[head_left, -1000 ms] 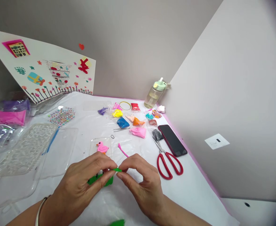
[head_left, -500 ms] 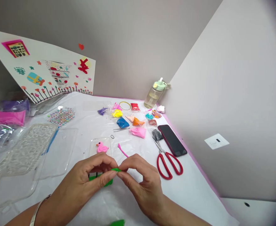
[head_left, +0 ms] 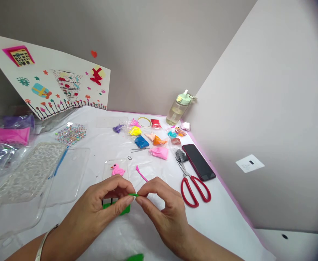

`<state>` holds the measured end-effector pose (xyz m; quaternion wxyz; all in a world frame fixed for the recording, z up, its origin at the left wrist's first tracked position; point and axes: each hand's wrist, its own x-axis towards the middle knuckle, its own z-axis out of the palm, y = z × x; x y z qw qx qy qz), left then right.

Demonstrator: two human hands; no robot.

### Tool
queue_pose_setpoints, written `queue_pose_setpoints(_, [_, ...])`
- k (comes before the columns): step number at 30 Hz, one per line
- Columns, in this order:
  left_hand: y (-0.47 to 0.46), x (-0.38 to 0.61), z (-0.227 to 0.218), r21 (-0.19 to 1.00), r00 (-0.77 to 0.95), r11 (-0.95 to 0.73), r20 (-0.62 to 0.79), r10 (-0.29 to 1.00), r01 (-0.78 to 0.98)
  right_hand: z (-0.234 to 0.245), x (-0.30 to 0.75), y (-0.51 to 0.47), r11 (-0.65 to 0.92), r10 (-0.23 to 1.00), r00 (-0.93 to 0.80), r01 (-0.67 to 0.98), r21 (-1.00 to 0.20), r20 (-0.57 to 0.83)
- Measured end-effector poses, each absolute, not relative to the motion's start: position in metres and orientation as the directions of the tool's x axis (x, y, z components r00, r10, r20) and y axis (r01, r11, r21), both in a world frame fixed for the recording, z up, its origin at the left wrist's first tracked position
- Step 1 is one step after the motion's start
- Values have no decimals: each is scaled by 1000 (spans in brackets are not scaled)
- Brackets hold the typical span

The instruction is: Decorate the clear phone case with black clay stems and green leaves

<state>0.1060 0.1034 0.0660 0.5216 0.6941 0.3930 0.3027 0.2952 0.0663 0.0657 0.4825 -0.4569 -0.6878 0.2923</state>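
A thin strip of green modelling clay (head_left: 133,195) is pinched at its two ends between my hands. The thumb and fingertips of my left hand (head_left: 107,203) close on one end, and those of my right hand (head_left: 164,206) close on the other. Beyond my left fingers lies a clear phone case with a pink clay flamingo (head_left: 117,169) on it. Green clay (head_left: 125,210) covers the case's near part, partly hidden by my left hand. A thin pink clay strip (head_left: 141,173) lies just past my right fingers. Another green piece (head_left: 136,257) shows at the bottom edge.
Red-handled scissors (head_left: 195,190) and a phone (head_left: 198,162) lie at the right. Several bagged clay pieces, including a blue one (head_left: 141,141), are spread farther back before a water bottle (head_left: 178,108). Clear cases (head_left: 69,177) and loose gems (head_left: 71,135) are at the left.
The green clay between my fingertips shows thinner and slightly longer, with my fingertips a little farther apart. Everything else stays as it was.
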Motion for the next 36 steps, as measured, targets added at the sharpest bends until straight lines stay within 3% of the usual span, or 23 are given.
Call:
queue_pose_setpoints(18, [102, 105, 65, 946, 509, -207, 53, 859, 250, 65, 295, 67, 340, 940, -120, 322, -884, 318])
queue_pose_setpoints(27, [102, 105, 58, 949, 398, -228, 127, 909, 217, 65, 294, 71, 121, 993, -35, 203, -972, 116])
queue_pose_setpoints(36, [112, 98, 70, 943, 472, -197, 50, 880, 268, 65, 295, 70, 108, 993, -62, 165, -980, 99])
